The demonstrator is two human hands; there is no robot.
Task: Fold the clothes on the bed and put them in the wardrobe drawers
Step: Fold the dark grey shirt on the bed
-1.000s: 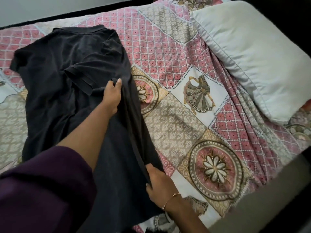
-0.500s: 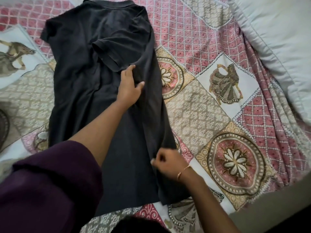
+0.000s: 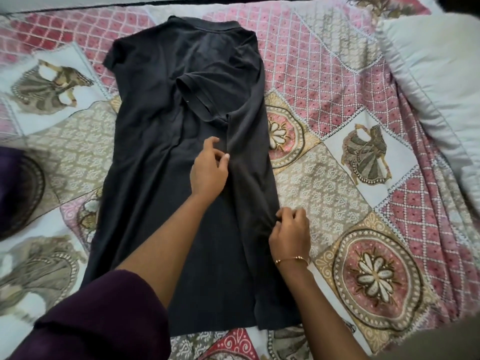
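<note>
Slid down off the folded sleeve [image 3: 200,100] since half a second ago — left hand [image 3: 207,172], fingers loosely curled, holding nothing. Right hand [image 3: 289,233] pinching folded right edge of dark shirt [image 3: 155,152], spread flat on patterned bedspread [image 3: 324,183]. Soft, light, limp — likely best gripped at hem and shoulder corners.

The left hand [image 3: 207,172] reaches far forward on a long bare arm with a dark purple sleeve [image 3: 98,315] by the shoulder. Its fingers are bent, thumb close to them. The right hand [image 3: 291,235] sits nearer and lower, fingers curled tight, with a thin gold bracelet [image 3: 292,259] on its wrist.
</note>
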